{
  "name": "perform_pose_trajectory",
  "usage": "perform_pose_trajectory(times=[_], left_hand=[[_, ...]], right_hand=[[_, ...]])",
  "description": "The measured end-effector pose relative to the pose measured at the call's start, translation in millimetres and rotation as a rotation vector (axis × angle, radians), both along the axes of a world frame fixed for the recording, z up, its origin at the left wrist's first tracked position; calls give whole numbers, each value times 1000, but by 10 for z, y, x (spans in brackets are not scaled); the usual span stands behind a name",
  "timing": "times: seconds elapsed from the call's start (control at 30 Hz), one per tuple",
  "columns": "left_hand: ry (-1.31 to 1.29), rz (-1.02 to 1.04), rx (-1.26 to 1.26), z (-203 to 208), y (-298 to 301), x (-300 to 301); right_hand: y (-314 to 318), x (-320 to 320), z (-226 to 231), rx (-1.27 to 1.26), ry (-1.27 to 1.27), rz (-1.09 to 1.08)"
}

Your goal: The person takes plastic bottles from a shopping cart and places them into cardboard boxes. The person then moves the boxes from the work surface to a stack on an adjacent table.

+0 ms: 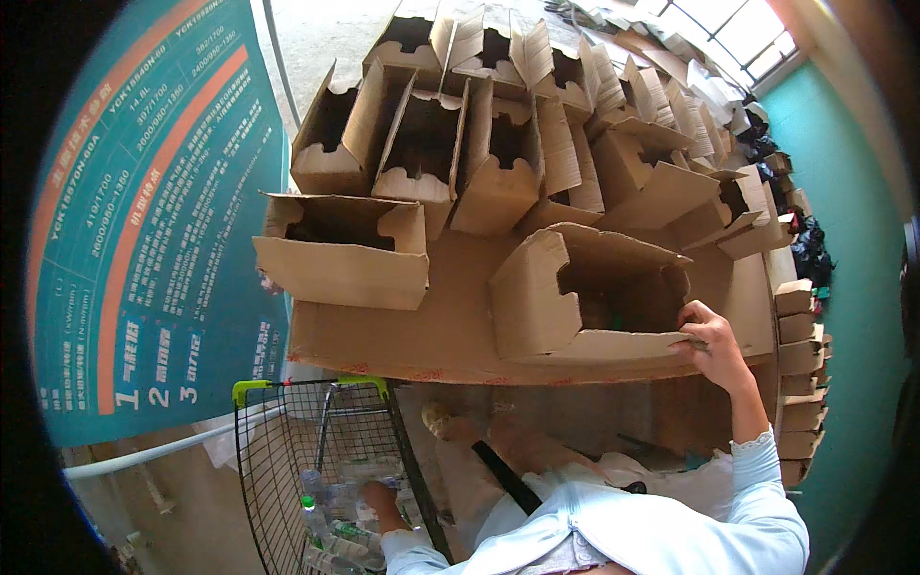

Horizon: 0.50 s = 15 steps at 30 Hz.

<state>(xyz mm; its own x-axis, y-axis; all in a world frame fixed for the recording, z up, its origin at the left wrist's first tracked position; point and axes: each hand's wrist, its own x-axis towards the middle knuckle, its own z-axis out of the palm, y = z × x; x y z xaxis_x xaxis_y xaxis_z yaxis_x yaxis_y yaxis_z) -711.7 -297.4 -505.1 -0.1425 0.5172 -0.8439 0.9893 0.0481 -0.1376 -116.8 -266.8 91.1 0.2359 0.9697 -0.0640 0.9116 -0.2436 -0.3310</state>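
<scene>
I watch the right hand at about 3 o'clock, thumb and fingers pinching the near wall of a large box by its right-hand corner. The box sits open side up on the brown tabletop, near its front edge; I take the pinch as a way to steady it and keep the opening turned toward the wearer. Something greenish shows dimly inside, too dark for me to name.

The left hand is down at about 7 o'clock, inside a wire cart among clear plastic bottles, one with a green cap. I cannot tell whether its fingers are closed on one. The cart stands right against the tabletop's front, probably so the bottles lie within a short reach of the box.

At 10 o'clock a smaller box rests on the tabletop, also open upward. More open boxes crowd together from 11 round to 2 o'clock, pushed back, I would guess, to leave working room along the front.
</scene>
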Motion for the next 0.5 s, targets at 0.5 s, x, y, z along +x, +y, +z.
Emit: perform_pose_trajectory(times=[0.5], left_hand=[[-108, 1566, 255, -334, 638, -133]], right_hand=[[4, -37, -66, 53, 50, -73]])
